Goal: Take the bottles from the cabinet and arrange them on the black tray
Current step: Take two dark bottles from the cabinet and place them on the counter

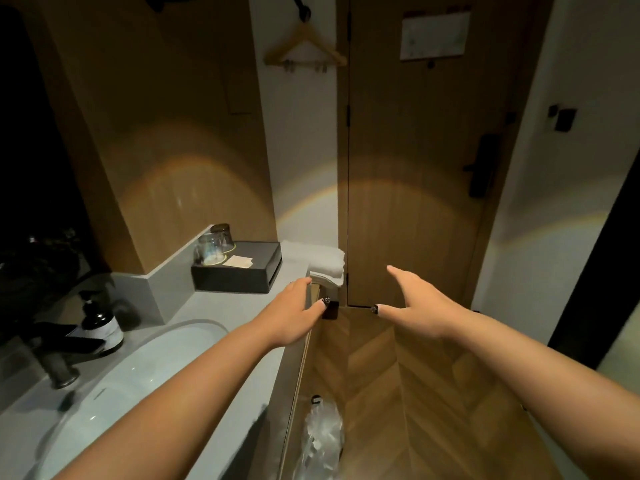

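Both hands are open and hold nothing: the left hand (294, 313) rests at the grey counter (221, 306) edge, the right hand (412, 303) hovers over the wood floor (381, 393). The black tray (239, 268) sits at ten o'clock of them, carrying two upturned glasses (213, 244); folded towels (325, 261) lie beside it, a door (415, 150) at twelve.

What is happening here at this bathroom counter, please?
A person stands at a grey counter and reaches forward with both bare hands. The left hand rests at the counter's edge, near a folded white towel; the right hand is open in the air. Neither holds anything. The black rectangular tray carries two upturned clear glasses and no bottles yet.
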